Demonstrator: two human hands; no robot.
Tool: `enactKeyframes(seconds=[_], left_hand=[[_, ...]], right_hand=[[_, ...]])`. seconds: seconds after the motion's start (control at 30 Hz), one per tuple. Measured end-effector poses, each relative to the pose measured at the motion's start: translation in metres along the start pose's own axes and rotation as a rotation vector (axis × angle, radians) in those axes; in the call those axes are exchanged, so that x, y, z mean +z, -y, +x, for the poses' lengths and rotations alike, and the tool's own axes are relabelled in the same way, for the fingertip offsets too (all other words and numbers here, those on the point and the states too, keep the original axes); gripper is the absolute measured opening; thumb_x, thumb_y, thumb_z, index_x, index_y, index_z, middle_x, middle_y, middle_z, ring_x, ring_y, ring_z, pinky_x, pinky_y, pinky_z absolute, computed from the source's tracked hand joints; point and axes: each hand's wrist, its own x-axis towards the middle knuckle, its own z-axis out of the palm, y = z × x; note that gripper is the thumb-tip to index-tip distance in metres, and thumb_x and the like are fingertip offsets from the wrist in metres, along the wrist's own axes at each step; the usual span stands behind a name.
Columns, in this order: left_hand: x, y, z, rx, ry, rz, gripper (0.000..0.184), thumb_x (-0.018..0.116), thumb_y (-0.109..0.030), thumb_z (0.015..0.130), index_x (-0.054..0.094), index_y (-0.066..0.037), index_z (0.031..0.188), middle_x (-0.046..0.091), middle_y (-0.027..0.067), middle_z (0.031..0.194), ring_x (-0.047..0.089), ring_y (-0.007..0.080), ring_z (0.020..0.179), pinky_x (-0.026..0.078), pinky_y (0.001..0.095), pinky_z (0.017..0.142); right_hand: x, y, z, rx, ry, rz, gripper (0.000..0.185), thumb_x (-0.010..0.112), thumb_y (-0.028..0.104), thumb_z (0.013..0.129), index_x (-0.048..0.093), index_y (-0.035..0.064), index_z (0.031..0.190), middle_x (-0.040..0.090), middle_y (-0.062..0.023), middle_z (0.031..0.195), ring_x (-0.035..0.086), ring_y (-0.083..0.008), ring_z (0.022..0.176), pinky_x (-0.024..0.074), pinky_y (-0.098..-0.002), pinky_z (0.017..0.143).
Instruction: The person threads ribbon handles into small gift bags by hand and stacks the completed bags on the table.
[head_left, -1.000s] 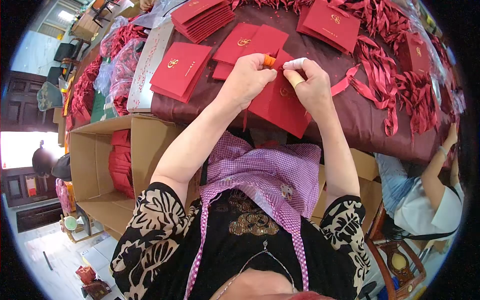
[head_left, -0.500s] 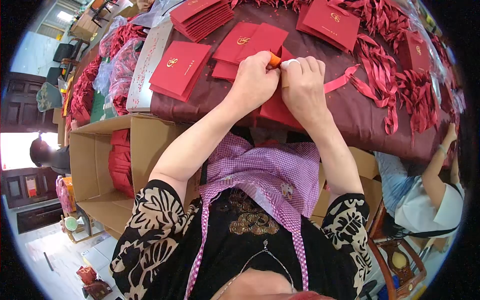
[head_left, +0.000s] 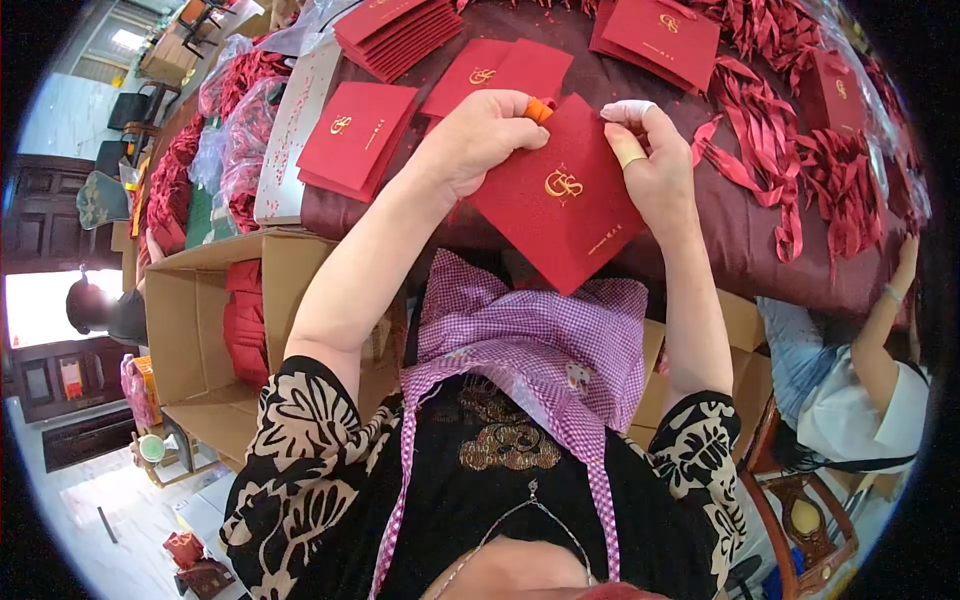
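A red paper bag (head_left: 560,205) with gold lettering hangs tilted, one corner pointing down, over the table's front edge. My left hand (head_left: 490,140), with an orange cover on a finger, grips its upper left edge between thumb and fingers. My right hand (head_left: 660,165) is beside the bag's upper right edge, thumb and forefinger bent with a small gap between them. White and tan covers wrap its fingers. Behind the left hand lie other flat red bags (head_left: 520,75). A loose red ribbon (head_left: 707,140) lies right of my right hand.
Stacked red bags (head_left: 400,40) and another pile (head_left: 655,45) lie at the back; more bags (head_left: 355,135) lie left. Red ribbons (head_left: 755,150) spread over the right side. An open cardboard box (head_left: 205,325) holds red bags. A person (head_left: 850,400) sits at the right.
My hands have moved apart, the left one leftward and the right one rightward. The bag between them has turned, and its gold-lettered face now shows. The right hand no longer meets the ribbon.
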Motion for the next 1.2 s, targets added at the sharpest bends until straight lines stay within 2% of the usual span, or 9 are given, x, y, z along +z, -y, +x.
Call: enactKeyframes(seconds=[0.1, 0.2, 0.53, 0.6, 0.83, 0.9, 1.03, 1.1, 1.2], left_hand=[[0.003, -0.007, -0.003, -0.019, 0.002, 0.066, 0.022, 0.056, 0.001, 0.079, 0.061, 0.003, 0.100, 0.066, 0.0066, 0.092, 0.062, 0.0110, 0.081, 0.049, 0.0242, 0.077], [0.001, -0.008, -0.002, -0.053, 0.069, 0.008, 0.022, 0.056, 0.000, 0.079, 0.061, 0.003, 0.100, 0.066, 0.0065, 0.092, 0.062, 0.0108, 0.081, 0.050, 0.0242, 0.078], [0.010, -0.005, -0.005, -0.026, 0.038, 0.105, 0.020, 0.059, -0.003, 0.081, 0.061, 0.002, 0.100, 0.066, 0.0056, 0.092, 0.062, 0.0103, 0.080, 0.050, 0.0245, 0.075], [0.010, -0.003, -0.004, 0.001, -0.028, 0.282, 0.019, 0.059, -0.005, 0.082, 0.061, 0.002, 0.099, 0.065, 0.0043, 0.089, 0.061, 0.0086, 0.077, 0.050, 0.0236, 0.072], [0.009, 0.005, -0.001, 0.083, -0.153, 0.561, 0.015, 0.059, -0.007, 0.081, 0.062, 0.003, 0.093, 0.063, 0.0021, 0.082, 0.056, 0.0057, 0.072, 0.046, 0.0212, 0.065], [0.010, 0.005, -0.002, 0.213, -0.221, 0.786, 0.015, 0.059, -0.006, 0.081, 0.063, 0.003, 0.092, 0.063, 0.0014, 0.080, 0.055, 0.0058, 0.071, 0.045, 0.0212, 0.064], [0.009, 0.005, -0.001, 0.229, -0.218, 0.722, 0.017, 0.059, -0.005, 0.080, 0.063, 0.003, 0.094, 0.064, 0.0015, 0.081, 0.056, 0.0064, 0.072, 0.046, 0.0219, 0.065], [0.013, 0.002, -0.004, 0.115, -0.186, 0.373, 0.019, 0.060, -0.003, 0.078, 0.063, 0.003, 0.096, 0.065, 0.0026, 0.082, 0.058, 0.0076, 0.073, 0.047, 0.0228, 0.067], [0.012, 0.000, -0.003, 0.061, -0.177, 0.295, 0.020, 0.062, -0.002, 0.077, 0.063, 0.003, 0.096, 0.066, 0.0035, 0.084, 0.060, 0.0087, 0.074, 0.048, 0.0232, 0.070]], right_hand=[[0.005, -0.001, -0.006, -0.093, -0.035, -0.040, 0.010, 0.060, 0.005, 0.083, 0.062, 0.0027, 0.093, 0.063, -0.0120, 0.087, 0.059, -0.0237, 0.083, 0.0477, -0.0320, 0.073], [0.007, 0.001, -0.009, -0.044, -0.044, 0.005, 0.009, 0.060, 0.005, 0.083, 0.061, 0.0026, 0.092, 0.064, -0.0121, 0.087, 0.060, -0.0248, 0.082, 0.0477, -0.0326, 0.073], [0.009, 0.004, -0.015, -0.106, -0.093, -0.039, 0.008, 0.059, 0.003, 0.082, 0.060, 0.0012, 0.090, 0.064, -0.0134, 0.087, 0.060, -0.0282, 0.083, 0.0477, -0.0354, 0.076], [0.009, 0.007, -0.015, -0.218, -0.124, -0.132, 0.008, 0.060, 0.001, 0.081, 0.060, 0.0011, 0.089, 0.063, -0.0130, 0.087, 0.059, -0.0290, 0.084, 0.0472, -0.0362, 0.075], [0.012, 0.007, -0.014, -0.384, -0.156, -0.224, 0.010, 0.060, 0.000, 0.079, 0.058, 0.0013, 0.089, 0.061, -0.0118, 0.086, 0.057, -0.0296, 0.081, 0.0463, -0.0371, 0.073], [0.013, 0.008, -0.014, -0.403, -0.167, -0.248, 0.010, 0.061, -0.001, 0.079, 0.058, 0.0012, 0.088, 0.061, -0.0119, 0.086, 0.056, -0.0300, 0.081, 0.0462, -0.0372, 0.072], [0.014, 0.008, -0.013, -0.405, -0.180, -0.236, 0.009, 0.060, 0.000, 0.079, 0.058, 0.0013, 0.088, 0.061, -0.0121, 0.086, 0.057, -0.0297, 0.082, 0.0464, -0.0370, 0.073], [0.014, 0.007, -0.013, -0.346, -0.174, -0.194, 0.008, 0.060, 0.000, 0.080, 0.058, 0.0012, 0.088, 0.061, -0.0124, 0.087, 0.057, -0.0298, 0.084, 0.0467, -0.0368, 0.074], [0.014, 0.002, -0.012, -0.330, -0.172, -0.167, 0.008, 0.060, 0.001, 0.081, 0.059, 0.0011, 0.089, 0.062, -0.0125, 0.088, 0.058, -0.0297, 0.085, 0.0469, -0.0365, 0.075]])
